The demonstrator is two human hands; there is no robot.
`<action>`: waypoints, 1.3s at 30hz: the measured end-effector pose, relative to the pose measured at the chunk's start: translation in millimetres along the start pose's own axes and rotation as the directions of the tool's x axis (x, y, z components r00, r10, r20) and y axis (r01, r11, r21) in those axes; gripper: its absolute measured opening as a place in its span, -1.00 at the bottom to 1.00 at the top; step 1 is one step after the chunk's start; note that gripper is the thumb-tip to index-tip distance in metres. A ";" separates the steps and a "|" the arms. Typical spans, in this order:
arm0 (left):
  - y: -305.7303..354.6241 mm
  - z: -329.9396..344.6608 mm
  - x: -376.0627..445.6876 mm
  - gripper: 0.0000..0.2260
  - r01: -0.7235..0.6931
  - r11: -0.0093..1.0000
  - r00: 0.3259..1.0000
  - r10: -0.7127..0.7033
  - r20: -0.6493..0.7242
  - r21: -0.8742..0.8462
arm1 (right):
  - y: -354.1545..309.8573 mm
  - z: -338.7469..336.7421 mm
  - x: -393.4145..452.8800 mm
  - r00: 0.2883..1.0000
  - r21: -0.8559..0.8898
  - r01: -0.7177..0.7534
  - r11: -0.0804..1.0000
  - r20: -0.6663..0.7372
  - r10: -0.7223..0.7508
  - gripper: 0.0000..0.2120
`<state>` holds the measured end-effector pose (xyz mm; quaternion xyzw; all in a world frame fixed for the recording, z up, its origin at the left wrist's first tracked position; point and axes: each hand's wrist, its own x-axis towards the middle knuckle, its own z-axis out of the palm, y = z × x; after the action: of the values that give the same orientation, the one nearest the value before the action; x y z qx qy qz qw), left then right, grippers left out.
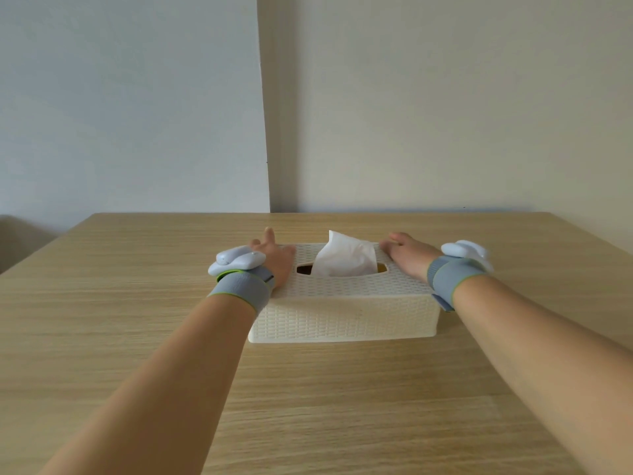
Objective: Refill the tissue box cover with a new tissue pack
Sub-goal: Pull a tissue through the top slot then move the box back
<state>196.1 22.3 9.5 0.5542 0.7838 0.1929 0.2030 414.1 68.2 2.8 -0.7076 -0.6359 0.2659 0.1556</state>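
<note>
Left hand, right hand flat on tissue box cover, tissue protruding

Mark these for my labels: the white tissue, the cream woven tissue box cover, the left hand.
white tissue (344, 257), head view, middle fold
cream woven tissue box cover (342, 318), head view, front wall
left hand (277, 258), head view, back of hand

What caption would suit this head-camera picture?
Both hands, left and right, rest on a woven tissue box cover with a tissue poking out.
</note>
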 end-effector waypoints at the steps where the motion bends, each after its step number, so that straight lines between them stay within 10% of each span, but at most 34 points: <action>1: -1.4 2.7 2.7 -0.45 0.015 1.000 1.000 -0.015 -0.004 -0.012 | 0.3 1.9 1.7 1.000 0.010 -0.006 1.000 0.001 0.006 -0.45; 10: -23.0 -6.1 3.8 -0.17 0.247 0.969 0.969 -0.247 -0.011 -0.008 | 17.7 -10.1 2.0 0.981 0.218 -0.187 0.958 -0.004 0.192 -0.18; 17: -19.2 -4.0 -4.0 -0.49 0.192 0.980 0.975 -0.184 0.127 -0.054 | 16.4 1.1 -7.9 0.984 0.271 -0.178 0.946 0.045 0.172 -0.37; 26: -3.5 -12.7 4.3 -0.24 0.218 0.835 0.944 -0.049 0.326 -0.506 | 15.9 -27.9 -10.8 0.966 0.521 -0.254 0.815 0.103 0.235 -0.61; 28: 6.6 -19.0 7.5 0.03 0.215 0.792 0.956 -0.050 0.290 -0.572 | 16.2 -40.8 -6.0 0.975 0.542 -0.217 0.812 0.082 0.205 -0.61; 33: 29.7 -41.7 16.3 -0.37 0.057 0.805 0.997 -0.014 0.077 -0.591 | 4.7 -69.4 -9.6 0.978 0.606 -0.185 0.774 0.034 0.207 -0.62; 39: 21.6 -47.0 23.2 -0.28 0.070 0.799 0.996 -0.020 0.090 -0.597 | -6.6 -65.7 -7.7 0.981 0.581 -0.152 0.799 -0.012 0.196 -0.74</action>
<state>181.1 47.4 58.1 0.4501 0.6872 0.4036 0.4029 446.1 69.3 61.1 -0.6915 -0.4516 0.4337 0.3603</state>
